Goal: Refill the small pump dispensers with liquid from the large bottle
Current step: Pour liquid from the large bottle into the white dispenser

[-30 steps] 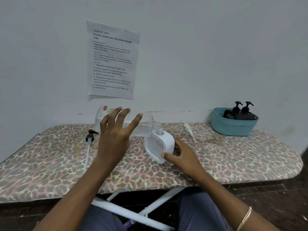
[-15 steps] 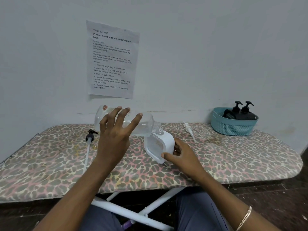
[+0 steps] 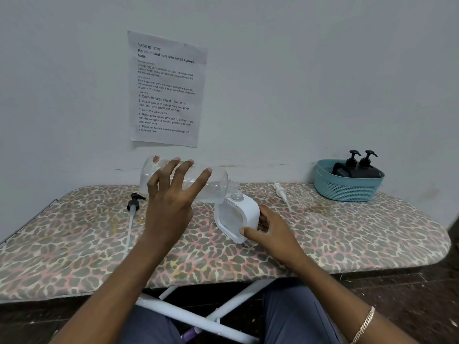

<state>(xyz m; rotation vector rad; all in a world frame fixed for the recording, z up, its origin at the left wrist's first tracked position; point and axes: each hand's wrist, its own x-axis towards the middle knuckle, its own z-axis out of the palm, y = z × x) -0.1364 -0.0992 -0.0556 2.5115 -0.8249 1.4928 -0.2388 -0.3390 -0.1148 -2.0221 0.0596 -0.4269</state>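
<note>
Pour in progress, by the look of it. Left hand (image 3: 171,202) grips the big clear bottle (image 3: 213,184) tipped almost flat, fingers spread wide over its side for control, mouth right above the open neck of the white dispenser (image 3: 238,214). Right hand (image 3: 275,232) pinches the dispenser's near corner between thumb and fingers, leaning it toward the bottle so the necks line up. Can't tell if liquid is actually running, as it's clear on clear. Black pump (image 3: 134,202) and white pump (image 3: 280,192) lie off to either side, out of the pour. All on a leopard-print ironing board (image 3: 347,232) against a pale wall. Teal basket (image 3: 347,189) at the right holds two black dispensers (image 3: 360,167). Printed sheet (image 3: 166,90) is taped to the wall.
</note>
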